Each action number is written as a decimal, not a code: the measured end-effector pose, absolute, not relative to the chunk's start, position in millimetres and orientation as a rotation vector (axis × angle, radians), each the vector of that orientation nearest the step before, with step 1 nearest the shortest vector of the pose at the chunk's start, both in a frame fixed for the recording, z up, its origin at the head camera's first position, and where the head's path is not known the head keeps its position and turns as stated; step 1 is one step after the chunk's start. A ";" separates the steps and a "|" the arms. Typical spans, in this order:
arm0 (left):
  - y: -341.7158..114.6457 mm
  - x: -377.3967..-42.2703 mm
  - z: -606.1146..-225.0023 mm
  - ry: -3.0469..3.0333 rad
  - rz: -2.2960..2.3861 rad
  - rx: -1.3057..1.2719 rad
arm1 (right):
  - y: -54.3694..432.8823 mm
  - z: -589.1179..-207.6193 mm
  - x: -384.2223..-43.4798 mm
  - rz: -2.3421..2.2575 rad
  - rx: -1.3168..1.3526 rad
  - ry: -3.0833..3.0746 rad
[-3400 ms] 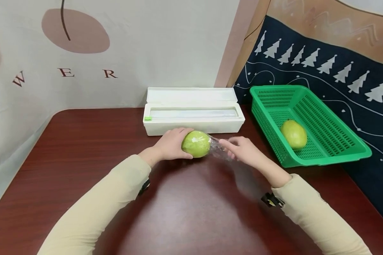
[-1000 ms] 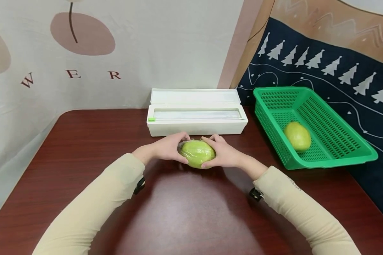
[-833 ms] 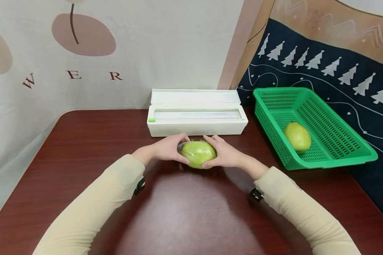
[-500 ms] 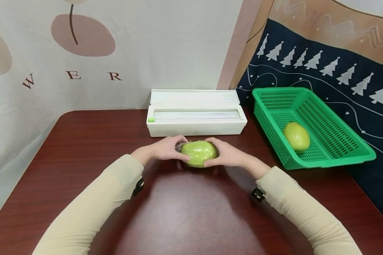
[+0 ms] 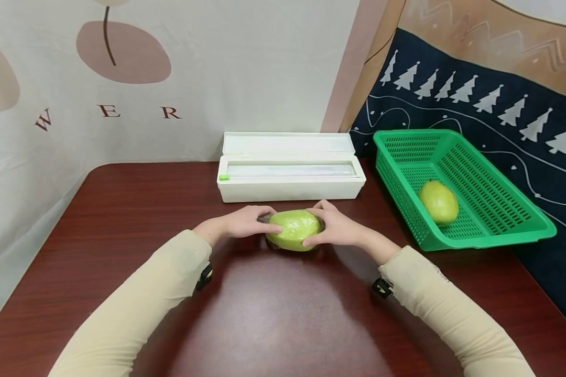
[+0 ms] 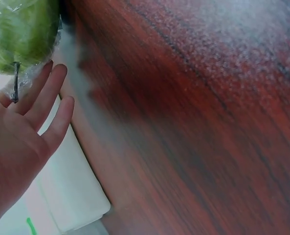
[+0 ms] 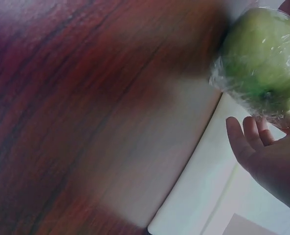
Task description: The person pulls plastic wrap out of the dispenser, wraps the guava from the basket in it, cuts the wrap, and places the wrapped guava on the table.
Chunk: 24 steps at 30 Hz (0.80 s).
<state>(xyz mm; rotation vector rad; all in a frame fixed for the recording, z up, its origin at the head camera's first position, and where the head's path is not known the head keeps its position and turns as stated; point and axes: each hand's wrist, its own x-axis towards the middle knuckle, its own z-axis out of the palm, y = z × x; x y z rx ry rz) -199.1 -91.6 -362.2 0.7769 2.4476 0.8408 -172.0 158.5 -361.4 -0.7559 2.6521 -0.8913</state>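
Between both hands is a green pear (image 5: 293, 230) wrapped in clear cling film (image 7: 233, 81), just above the dark wood table. The left hand (image 5: 242, 222) holds its left end, thumb lying across the skin. In the left wrist view, the dark stem (image 6: 16, 83) pokes toward that palm and the fingers spread beneath the crinkled film. The right hand (image 5: 336, 226) holds the right end, with its thumb on the near side and index finger on the far side. Loose film bunches at this end in the right wrist view.
Behind the hands stands a white cling film dispenser (image 5: 290, 189) with its lid up and a green slider (image 5: 224, 177) at the left. At the right, a green plastic basket (image 5: 481, 242) holds another pear (image 5: 438, 202). A printed cloth (image 5: 245, 63) hangs behind the table.
Earlier the right hand pulled film out from the pear's right end; now it holds the pear itself. Over the last second, the pear has turned slightly and the left thumb has shifted onto its top.
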 end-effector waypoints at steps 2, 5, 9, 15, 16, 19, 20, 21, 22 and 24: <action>-91.2 -199.4 -363.1 2.441 0.831 0.794 | 159.1 -360.9 -171.7 -0.890 -0.727 2.639; -90.5 -198.8 -362.3 2.442 0.810 0.814 | 160.4 -360.6 -172.2 -0.893 -0.713 2.620; -89.5 -198.2 -360.8 2.446 0.785 0.819 | 162.5 -359.4 -173.3 -0.926 -0.718 2.596; -88.6 -198.4 -361.2 2.410 0.870 0.707 | 165.5 -358.0 -175.0 -0.901 -0.784 2.599; -88.7 -198.6 -361.5 2.385 0.915 0.669 | 165.8 -357.3 -175.1 -0.895 -0.782 2.596; -89.6 -199.1 -362.5 2.292 1.073 0.553 | 166.4 -354.2 -175.2 -0.876 -0.765 2.586; -90.0 -199.3 -362.6 2.262 1.119 0.520 | 166.2 -352.9 -175.1 -0.869 -0.754 2.583; -90.7 -199.4 -362.4 2.234 1.159 0.495 | 165.8 -351.5 -174.7 -0.864 -0.743 2.578; -91.3 -199.7 -362.7 2.197 1.202 0.475 | 165.5 -350.6 -174.6 -0.855 -0.720 2.576; -91.8 -200.4 -364.2 2.124 1.282 0.442 | 164.9 -349.3 -174.4 -0.829 -0.689 2.585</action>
